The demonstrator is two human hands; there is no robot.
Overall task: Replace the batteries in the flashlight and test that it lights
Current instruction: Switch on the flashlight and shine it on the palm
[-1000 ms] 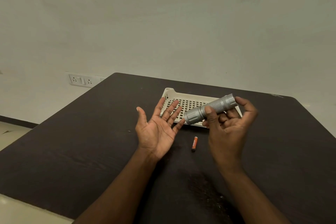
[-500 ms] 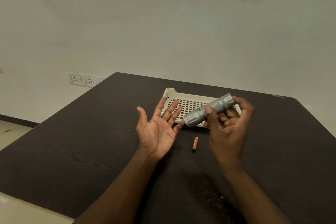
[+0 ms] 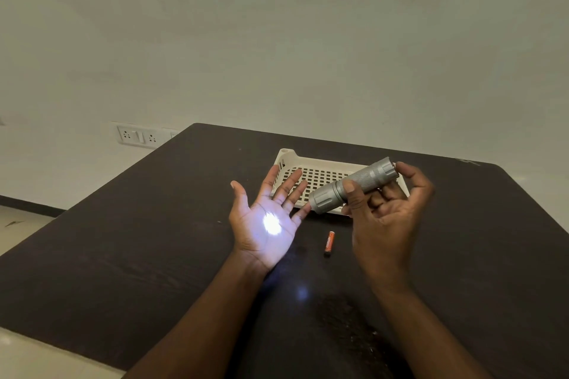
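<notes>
A silver flashlight [image 3: 354,186] is held in my right hand [image 3: 385,218], thumb across its barrel, a finger at its tail end, head pointing down-left. It is lit: a bright white spot falls on the palm of my left hand [image 3: 268,221], which is held flat, palm up, fingers spread, holding nothing. A fainter patch of light lies on the table below the wrist. One orange battery [image 3: 329,241] lies on the dark table [image 3: 123,240] between my hands.
A cream perforated plastic tray [image 3: 320,174] sits on the table just behind my hands, partly hidden by them. A wall socket plate [image 3: 138,135] is on the wall at the left. The table's near left edge runs diagonally past my left forearm.
The flashlight has come on; a bright spot now shows on my left palm. Both hands have stayed in about the same place.
</notes>
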